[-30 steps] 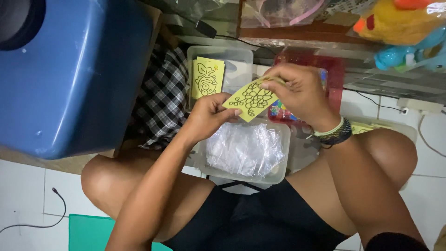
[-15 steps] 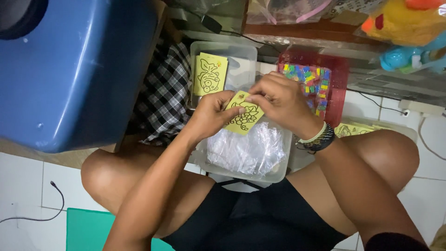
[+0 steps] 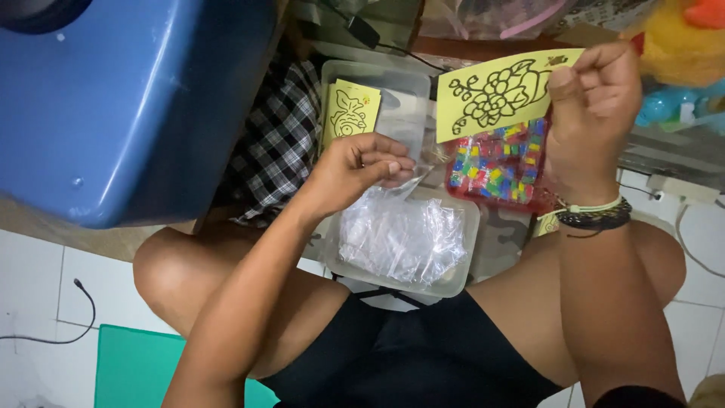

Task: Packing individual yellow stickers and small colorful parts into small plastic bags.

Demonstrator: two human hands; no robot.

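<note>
Yellow card with a black fruit outline sits pinched at its right edge in the grip of the right hand, raised above the red tray of coloured beads. Left hand hovers lower, fingers closed on a thin clear sleeve (hard to see) over the plastic tub of bags. Half a second ago both hands held the card together, low over the tub.

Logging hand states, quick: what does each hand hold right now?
Left hand: closed on a clear plastic sleeve.
Right hand: closed, pinching a yellow picture card.
</note>
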